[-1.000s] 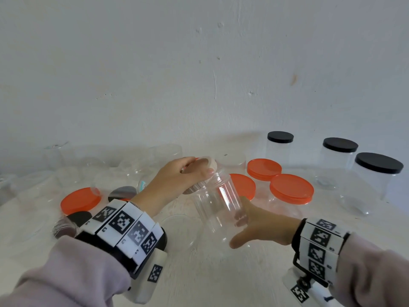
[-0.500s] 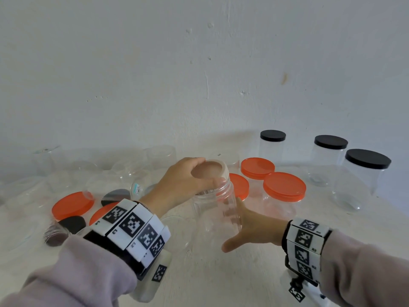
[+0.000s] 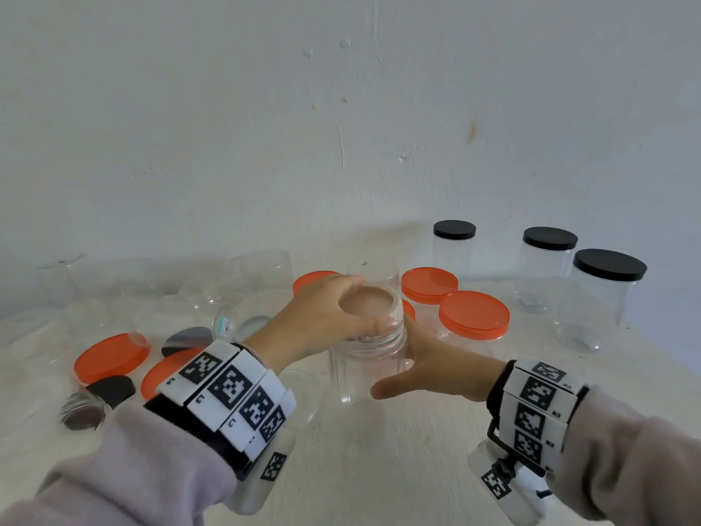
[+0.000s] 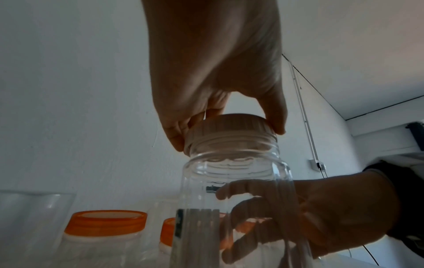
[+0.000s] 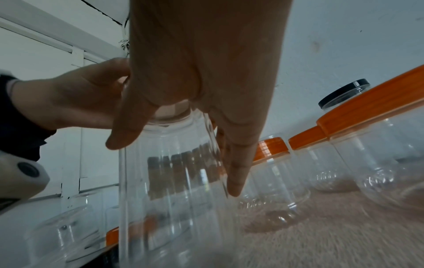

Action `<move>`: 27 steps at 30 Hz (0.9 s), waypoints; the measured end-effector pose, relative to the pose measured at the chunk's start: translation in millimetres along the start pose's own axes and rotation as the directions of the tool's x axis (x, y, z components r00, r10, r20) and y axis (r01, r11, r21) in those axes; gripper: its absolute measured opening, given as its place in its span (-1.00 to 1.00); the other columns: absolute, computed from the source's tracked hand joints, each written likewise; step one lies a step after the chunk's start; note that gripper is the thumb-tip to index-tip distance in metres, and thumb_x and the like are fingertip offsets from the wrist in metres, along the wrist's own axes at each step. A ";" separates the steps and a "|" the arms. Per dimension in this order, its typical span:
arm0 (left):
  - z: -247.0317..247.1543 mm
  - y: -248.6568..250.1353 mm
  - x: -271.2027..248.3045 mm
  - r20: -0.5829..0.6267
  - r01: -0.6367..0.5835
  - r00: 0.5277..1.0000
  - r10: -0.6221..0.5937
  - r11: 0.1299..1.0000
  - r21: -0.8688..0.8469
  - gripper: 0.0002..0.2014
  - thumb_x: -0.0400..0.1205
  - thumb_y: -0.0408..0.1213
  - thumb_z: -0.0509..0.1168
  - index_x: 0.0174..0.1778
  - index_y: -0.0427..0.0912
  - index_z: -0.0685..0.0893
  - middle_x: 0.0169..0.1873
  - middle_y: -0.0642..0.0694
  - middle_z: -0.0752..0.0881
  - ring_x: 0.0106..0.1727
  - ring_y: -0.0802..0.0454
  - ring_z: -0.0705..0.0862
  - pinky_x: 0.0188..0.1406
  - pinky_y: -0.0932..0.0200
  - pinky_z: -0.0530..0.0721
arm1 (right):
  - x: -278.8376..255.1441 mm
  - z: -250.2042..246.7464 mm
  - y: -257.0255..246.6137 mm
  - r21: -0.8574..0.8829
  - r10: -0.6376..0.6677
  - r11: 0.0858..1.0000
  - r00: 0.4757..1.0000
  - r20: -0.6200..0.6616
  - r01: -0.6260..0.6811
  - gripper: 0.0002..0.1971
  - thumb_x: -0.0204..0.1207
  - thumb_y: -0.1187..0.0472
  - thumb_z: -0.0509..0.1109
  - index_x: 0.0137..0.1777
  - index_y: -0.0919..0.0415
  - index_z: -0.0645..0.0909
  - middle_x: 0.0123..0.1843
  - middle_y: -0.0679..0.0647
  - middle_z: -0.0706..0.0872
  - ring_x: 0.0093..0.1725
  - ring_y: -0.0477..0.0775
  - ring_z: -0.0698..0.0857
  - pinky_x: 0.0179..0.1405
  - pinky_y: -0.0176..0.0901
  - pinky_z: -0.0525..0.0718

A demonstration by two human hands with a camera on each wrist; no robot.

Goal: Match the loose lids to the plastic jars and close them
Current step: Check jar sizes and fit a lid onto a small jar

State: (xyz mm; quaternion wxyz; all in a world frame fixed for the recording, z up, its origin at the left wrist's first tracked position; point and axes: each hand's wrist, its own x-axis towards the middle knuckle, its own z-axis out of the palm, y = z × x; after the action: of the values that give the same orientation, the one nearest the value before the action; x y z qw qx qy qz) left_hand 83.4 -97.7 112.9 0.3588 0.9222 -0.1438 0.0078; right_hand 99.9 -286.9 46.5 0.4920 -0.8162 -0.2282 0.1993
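The left hand grips a white lid atop a clear ribbed jar. The right hand clasps the jar's side just below.

Right hand fingers hidden behind clear ribbed jar, seen only through plastic in left wrist view. Jar base cut off by lower edge in both wrist views. Woven surface blurred. Contents of small dark lid unclear.

Left hand arched, fingertips curled downward; right hand fingers spread, thumb forward.
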 end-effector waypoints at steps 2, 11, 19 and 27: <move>2.0 0.4 1.0 0.000 -0.011 1.000 0.011 0.999 0.036 -0.14 0.41 0.23 0.46 0.61 0.03 0.36 0.55 0.16 0.39 0.52 0.19 0.38 0.43 0.20 0.38 | 0.4 -0.5 1.9 -0.002 -0.001 1.000 1.000 0.009 0.001 0.12 0.31 0.11 0.68 0.64 -0.26 -0.09 0.53 -0.31 0.34 0.55 -0.12 0.34 0.46 -0.21 0.41; 11.4 -6.0 -2.5 0.023 -0.026 0.999 0.024 0.997 0.078 -0.03 0.34 0.31 0.43 0.65 0.09 0.22 0.59 0.18 0.33 0.56 0.20 0.31 0.30 0.27 0.27 | -0.4 -0.1 6.9 0.016 -0.024 1.000 1.000 0.012 0.024 0.04 0.33 0.10 0.66 0.59 -0.30 -0.03 0.38 -0.51 0.36 0.22 -0.71 0.37 0.00 -0.75 0.44; 12.8 -29.4 -11.2 0.090 -0.006 0.996 0.025 0.979 -0.206 0.36 0.11 0.35 0.55 0.67 0.21 -0.22 0.55 0.38 0.25 0.39 0.56 0.35 0.32 0.49 0.41 | -6.9 -13.3 -1.3 -0.088 0.031 0.996 0.999 0.010 -0.030 0.12 0.18 0.05 0.74 0.59 -0.25 0.02 0.48 -0.32 0.37 0.50 -0.12 0.39 0.43 -0.07 0.51; 30.6 -62.7 -20.8 0.146 0.051 0.989 -0.008 0.954 -0.295 0.03 0.25 0.05 0.65 0.50 0.49 0.11 0.37 0.56 0.41 0.42 0.52 0.37 0.42 0.36 0.41 | -7.4 -46.1 -63.4 -0.301 -0.027 0.953 0.999 0.034 0.036 0.04 0.14 -0.15 0.67 0.57 -0.30 0.13 0.58 -0.26 0.28 0.55 -0.21 0.29 0.51 -0.06 0.40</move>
State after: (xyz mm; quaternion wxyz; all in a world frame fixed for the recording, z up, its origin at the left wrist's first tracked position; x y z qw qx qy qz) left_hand 77.7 -68.6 46.4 0.4824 0.8579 -0.1549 -0.0853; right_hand 108.0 -297.8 124.1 0.3615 -0.8749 -0.2760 0.1661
